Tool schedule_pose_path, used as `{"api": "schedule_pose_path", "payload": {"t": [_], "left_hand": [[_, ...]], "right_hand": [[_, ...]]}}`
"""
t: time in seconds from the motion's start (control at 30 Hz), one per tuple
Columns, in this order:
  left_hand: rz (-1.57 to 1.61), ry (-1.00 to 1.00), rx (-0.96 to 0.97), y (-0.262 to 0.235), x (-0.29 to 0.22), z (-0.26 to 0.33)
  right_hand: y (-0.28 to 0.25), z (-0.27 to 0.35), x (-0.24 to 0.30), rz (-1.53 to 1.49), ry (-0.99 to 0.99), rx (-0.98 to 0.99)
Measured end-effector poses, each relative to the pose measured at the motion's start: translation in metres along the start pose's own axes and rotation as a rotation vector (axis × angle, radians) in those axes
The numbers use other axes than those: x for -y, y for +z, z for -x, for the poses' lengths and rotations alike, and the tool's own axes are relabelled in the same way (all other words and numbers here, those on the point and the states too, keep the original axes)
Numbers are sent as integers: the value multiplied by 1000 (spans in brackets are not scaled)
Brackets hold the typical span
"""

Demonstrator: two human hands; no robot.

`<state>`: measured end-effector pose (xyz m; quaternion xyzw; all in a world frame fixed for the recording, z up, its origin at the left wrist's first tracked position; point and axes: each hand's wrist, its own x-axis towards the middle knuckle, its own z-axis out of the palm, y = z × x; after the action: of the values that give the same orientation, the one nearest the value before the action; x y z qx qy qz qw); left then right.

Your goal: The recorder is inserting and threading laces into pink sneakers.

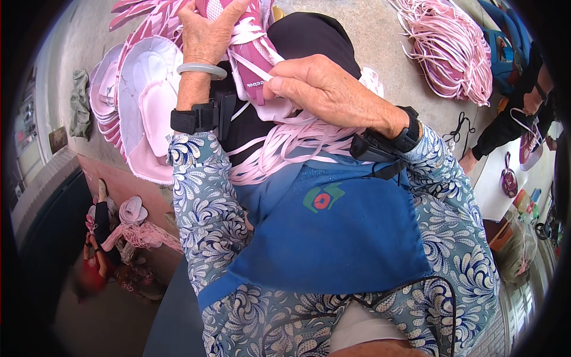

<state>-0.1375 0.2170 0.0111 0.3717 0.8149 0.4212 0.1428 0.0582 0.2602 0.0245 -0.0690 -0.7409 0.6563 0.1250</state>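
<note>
A pink shoe upper (pixel 253 74) with pale lacing across its front lies over my lap at the top of the view. My left hand (pixel 208 33) is closed around its far part, with the thumb on top. Beside the near end, my right hand (pixel 333 89) pinches a pale pink shoelace (pixel 253 66) that runs from the upper, pulled taut. Its fingertips are partly hidden behind the hand. Below them, a loose heap of pale pink laces (pixel 285 149) rests on my blue apron (pixel 333 244) and dark trousers.
Nested pink shoe uppers (pixel 146 107) are stacked at my left. A big bundle of pink laces (pixel 449 53) lies at the far right. Another person's arm (pixel 499 134) reaches near a pink shoe upper (pixel 529 146) on the right. A second person (pixel 95 268) sits at lower left among laces.
</note>
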Motion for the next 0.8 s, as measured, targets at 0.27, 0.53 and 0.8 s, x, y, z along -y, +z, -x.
{"api": "schedule_pose_path", "payload": {"t": [0.27,0.53,0.8], "left_hand": [[-190,113,-21,2,43,-30],[98,-1,-267,-22,13,20],[256,-82,-116,4,12,74]], "right_hand": [[50,1,16,413,-75,131],[-10,18,12,2,78,-6],[-54,33,20,-455,349,-114]]}}
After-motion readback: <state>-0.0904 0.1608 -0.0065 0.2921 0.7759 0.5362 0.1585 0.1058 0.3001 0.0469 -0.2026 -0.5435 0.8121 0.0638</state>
